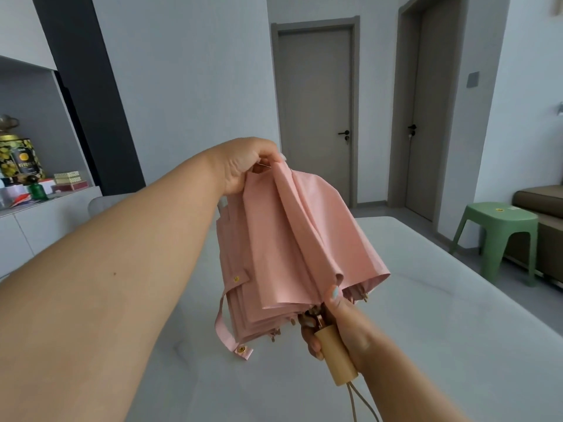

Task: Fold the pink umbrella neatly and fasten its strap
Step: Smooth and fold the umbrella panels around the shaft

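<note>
Left hand (243,166) pinches the pink umbrella (283,239) at its top. Right hand (338,324) grips the wooden handle (335,354). The strap (227,333) apparently hangs unfastened.

The pink umbrella (289,239) is collapsed but not yet rolled, held in the air above a pale table, tip end raised and away, wooden handle (335,354) lowest and nearest. Its canopy hangs in loose pleats, open at the lower rim where gold rib tips (364,296) show. The strap (227,333) dangles unfastened on the left, its gold snap (241,349) at the free end.
</note>
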`<state>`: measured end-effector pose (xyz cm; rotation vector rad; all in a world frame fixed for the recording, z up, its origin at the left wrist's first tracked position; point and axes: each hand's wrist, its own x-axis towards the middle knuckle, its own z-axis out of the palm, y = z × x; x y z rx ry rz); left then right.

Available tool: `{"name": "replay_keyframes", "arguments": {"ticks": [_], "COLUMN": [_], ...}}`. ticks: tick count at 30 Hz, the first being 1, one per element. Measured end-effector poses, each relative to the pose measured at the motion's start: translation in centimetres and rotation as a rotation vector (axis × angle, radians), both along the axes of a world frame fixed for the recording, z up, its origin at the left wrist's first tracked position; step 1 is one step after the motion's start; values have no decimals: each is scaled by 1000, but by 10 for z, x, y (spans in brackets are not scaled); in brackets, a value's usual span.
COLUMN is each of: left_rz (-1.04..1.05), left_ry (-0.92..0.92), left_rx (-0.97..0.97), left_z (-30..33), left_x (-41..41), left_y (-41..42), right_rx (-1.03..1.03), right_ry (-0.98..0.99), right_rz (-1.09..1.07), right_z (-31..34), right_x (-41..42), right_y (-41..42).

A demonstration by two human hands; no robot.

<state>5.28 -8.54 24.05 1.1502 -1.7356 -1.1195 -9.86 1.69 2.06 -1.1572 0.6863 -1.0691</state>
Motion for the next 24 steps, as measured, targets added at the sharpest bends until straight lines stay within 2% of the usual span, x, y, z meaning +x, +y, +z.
{"name": "replay_keyframes", "arguments": {"ticks": [1, 5, 10, 13, 18, 21, 24], "left_rz": [14, 86, 108, 129, 155, 181, 252], "left_ry": [3, -278, -278, -300, -231, -331, -291], "left_rx": [8, -15, -15, 2, -25, -67, -144], "left_z": [1, -1, 1, 2, 4, 3, 3], "left_x": [3, 4, 6, 9, 18, 14, 4], "left_y": [0, 5, 6, 6, 4, 9, 12], "right_rx": [-3, -2, -10, -18, 46, 83, 71], "right_ry": [0, 5, 5, -68, -201, -173, -117], "right_rz": [-1, -2, 17, 55, 81, 13, -74], "right_z": [0, 0, 1, 1, 2, 4, 6], "right_x": [0, 0, 1, 1, 2, 1, 1], "right_y": [0, 0, 1, 2, 2, 2, 3]}}
